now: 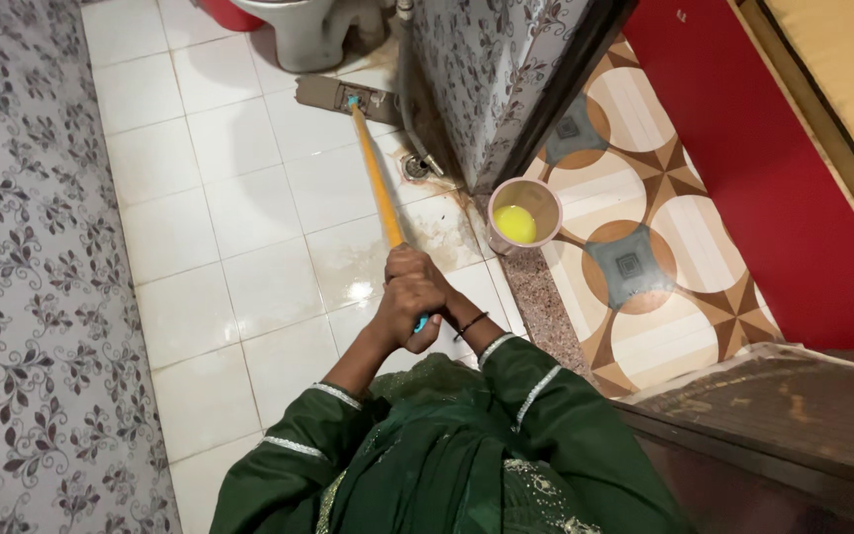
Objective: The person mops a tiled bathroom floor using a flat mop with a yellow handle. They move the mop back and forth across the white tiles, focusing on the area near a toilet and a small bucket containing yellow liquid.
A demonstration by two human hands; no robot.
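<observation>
Leftmost stood the grey wall of floral-patterned tiles [22,277], bordering the white square-tiled bathroom floor [239,287], which looked wet and glossy near the person's hands and stained beside the round floor drain [415,166]. Both the left hand [402,316] and the right hand [419,277] were wrapped tight around the top end of the long orange-handled floor brush [376,178], whose flat grey head [333,94] rested on the tiles just before the grey toilet base [313,35]. Judging by the remaining stains, the scrubbing seemed partly done. Further right, a pink plastic cup holding yellow liquid [524,213] sat at the doorway threshold.
</observation>
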